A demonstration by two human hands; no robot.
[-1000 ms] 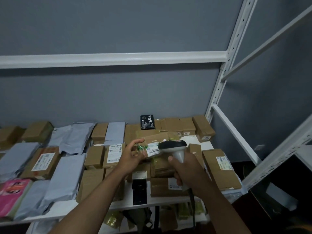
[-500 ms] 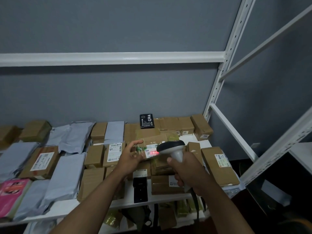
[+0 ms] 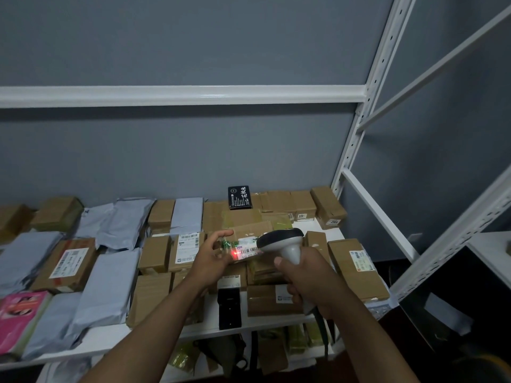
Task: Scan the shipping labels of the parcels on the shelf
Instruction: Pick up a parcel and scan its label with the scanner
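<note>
Little has moved; red scan spot sits further left on the shipping label [image 3: 250, 246] than before. Left hand [image 3: 211, 259] still grips the cardboard parcel [image 3: 253, 230] above the shelf [image 3: 110, 335]; right hand [image 3: 309, 277] stays wrapped round the barcode scanner [image 3: 282, 240], head at label.

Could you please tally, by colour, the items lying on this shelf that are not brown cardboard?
Grey poly mailers: 6 (some overlap, so the count is my best reading)
Black items: 2
Pink package: 1
Total: 9
</note>
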